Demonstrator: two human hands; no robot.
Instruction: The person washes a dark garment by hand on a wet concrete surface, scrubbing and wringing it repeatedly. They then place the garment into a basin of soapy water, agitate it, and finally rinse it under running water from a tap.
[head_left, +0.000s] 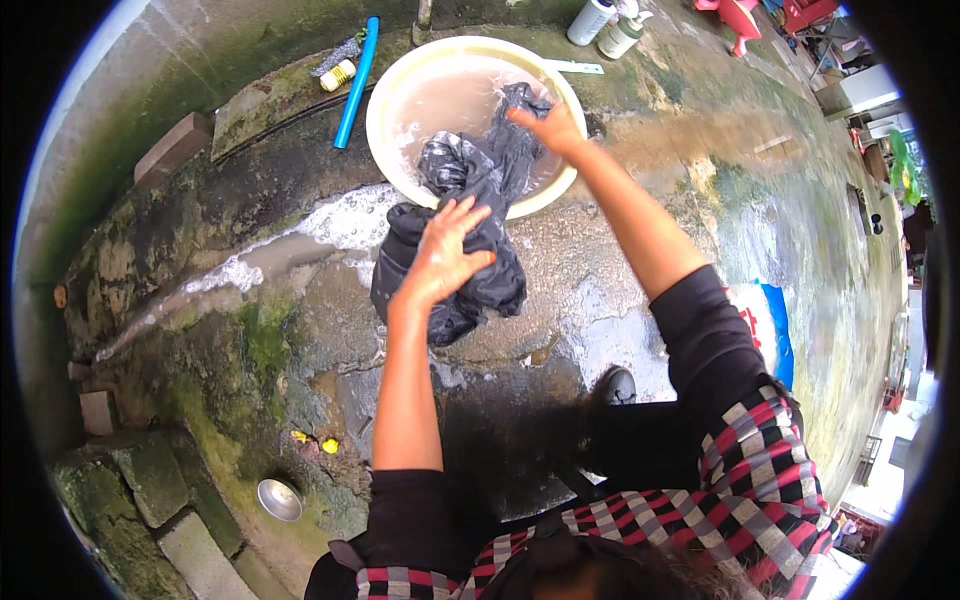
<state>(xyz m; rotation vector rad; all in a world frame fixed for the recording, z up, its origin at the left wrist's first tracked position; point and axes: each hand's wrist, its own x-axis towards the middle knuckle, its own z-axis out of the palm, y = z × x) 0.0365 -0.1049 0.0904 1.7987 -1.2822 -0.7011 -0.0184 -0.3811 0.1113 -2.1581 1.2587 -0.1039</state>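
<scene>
A wet black garment (480, 262) hangs over the near rim of a pale yellow plastic basin (379, 142). One end lies in cloudy, greyish-brown water (442, 97) inside the basin, and the rest drapes onto the wet ground. My left hand (446, 251) lies flat on the draped part, fingers spread and not closed around the cloth. Above the garment's wet end, by the basin's right side, my right hand (555, 127) has its thumb and fingers apart. Whether it touches the cloth there cannot be made out.
Soap foam (352, 217) runs along a groove leftward. A blue pipe piece (356, 82) lies left of the basin; two bottles (621, 37) stand behind it. A printed plastic bag (765, 330), metal bowl (280, 499) and mossy blocks (150, 480) are nearer me.
</scene>
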